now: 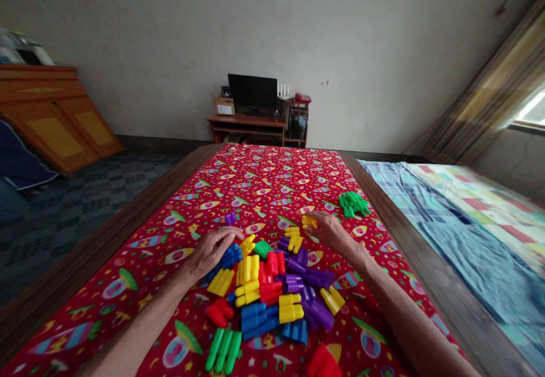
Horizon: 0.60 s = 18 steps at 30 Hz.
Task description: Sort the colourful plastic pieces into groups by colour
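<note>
A loose heap of plastic building blocks lies on the red patterned cloth (264,167), in yellow, red, blue, purple and green. At the heap's left side, my left hand (216,248) hovers over or rests on some blue blocks (230,256), its fingers loosely stretched to the right with nothing visible in them. Just beyond it is a small purple block (231,218). My right hand (327,228) pinches a yellow block (309,222) at the heap's far right. Beside that are other yellow blocks (294,242). A green block (223,350) lies at the near left.
A separate pile of green blocks (353,204) sits near the cloth's right edge. A red block (323,361) lies close to me. Beyond the table are a desk with a monitor (252,93), a wooden cabinet (55,121) at left and a bed (481,206) at right.
</note>
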Tool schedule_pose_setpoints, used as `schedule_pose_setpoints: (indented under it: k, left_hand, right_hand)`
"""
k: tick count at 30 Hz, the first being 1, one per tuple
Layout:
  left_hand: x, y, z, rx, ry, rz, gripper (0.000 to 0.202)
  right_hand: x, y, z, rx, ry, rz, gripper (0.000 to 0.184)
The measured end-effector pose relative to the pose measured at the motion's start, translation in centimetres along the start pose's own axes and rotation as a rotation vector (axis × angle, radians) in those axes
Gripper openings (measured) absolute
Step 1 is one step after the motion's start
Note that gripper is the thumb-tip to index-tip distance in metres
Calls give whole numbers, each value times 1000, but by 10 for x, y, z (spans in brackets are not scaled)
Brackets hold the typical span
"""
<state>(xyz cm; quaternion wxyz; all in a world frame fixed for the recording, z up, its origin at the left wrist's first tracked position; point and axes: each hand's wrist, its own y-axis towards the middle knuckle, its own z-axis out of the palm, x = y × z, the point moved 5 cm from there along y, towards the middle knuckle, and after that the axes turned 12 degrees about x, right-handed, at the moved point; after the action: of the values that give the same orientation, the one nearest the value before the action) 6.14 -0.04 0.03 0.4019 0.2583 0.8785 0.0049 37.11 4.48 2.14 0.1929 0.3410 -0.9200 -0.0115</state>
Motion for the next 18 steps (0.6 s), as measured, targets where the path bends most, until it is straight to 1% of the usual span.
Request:
schedule_pose_setpoints:
  k: [2, 3, 6, 8, 10, 11, 12, 13, 16, 17, 18]
  left_hand:
    - [-3, 0, 0, -1, -8, 15, 44]
    - [-4, 0, 0, -3, -12, 16, 44]
    - [-7, 0, -1, -4, -16, 7, 42]
    - [-8, 0, -1, 13, -11, 4, 40]
    - [-8, 0, -1, 25, -8, 8, 40]
    - [-8, 0, -1, 29, -6, 8, 40]
    - [-8, 0, -1, 30, -4, 5, 40]
    - [-8, 1, -2, 29, 0, 2, 40]
    - [-10, 1, -2, 32, 16, -6, 40]
    - [-10, 1, -2, 32, 20, -8, 40]
    - [-11, 1, -2, 32, 23, -8, 40]
  right_hand:
    - [-18, 7, -5, -123, -17, 97, 34]
    - [-27, 11, -7, -159, -23, 130, 33]
    - [-43, 19, -7, -207, -38, 192, 30]
    - [-42, 19, -9, -250, -89, 224, 29]
    - [-29, 16, -12, -298, -171, 258, 29]
    - [-18, 15, -12, -292, -202, 255, 28]
    - [-7, 16, -12, -258, -213, 228, 26]
    - [6, 17, -9, -195, -196, 168, 24]
    - [44, 23, 6, 81, -31, -100, 19]
    - [52, 25, 11, 156, 29, -157, 18]
    - [57, 26, 16, 207, 78, -178, 18]
